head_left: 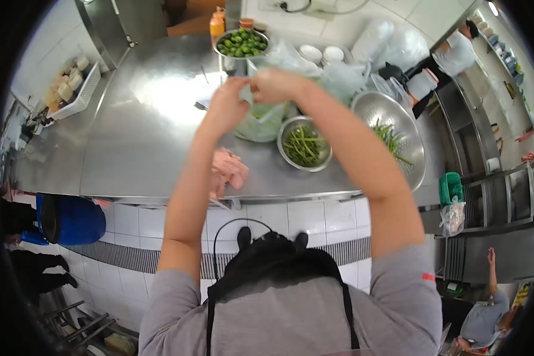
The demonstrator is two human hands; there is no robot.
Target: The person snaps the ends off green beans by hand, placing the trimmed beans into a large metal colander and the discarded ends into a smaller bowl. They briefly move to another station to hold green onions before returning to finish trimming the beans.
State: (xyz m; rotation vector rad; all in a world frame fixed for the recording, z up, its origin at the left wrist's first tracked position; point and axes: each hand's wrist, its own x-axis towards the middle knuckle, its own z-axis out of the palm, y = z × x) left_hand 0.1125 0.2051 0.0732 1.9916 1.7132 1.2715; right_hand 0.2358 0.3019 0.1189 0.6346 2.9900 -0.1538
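Note:
My left hand point(228, 107) and my right hand point(276, 86) meet over the steel table point(136, 148), fingers closed on the gathered top of a thin, see-through plastic bag point(261, 127). Something green shows through the bag, which rests on the table. Right of it sits a steel bowl point(282, 155) of green beans point(303, 145). A large perforated colander point(419, 154) with more green beans point(388, 139) stands beyond my right forearm. Beside my left forearm lies a crumpled pink cloth point(231, 169), partly hidden by the arm.
Behind the bag are a bowl of small round green produce point(241, 44), orange bottles point(217, 25), white containers point(332, 54) and filled plastic bags point(391, 44). A white basket point(86, 89) stands at left, a blue barrel point(77, 219) below. Two other people point(457, 53) are at right.

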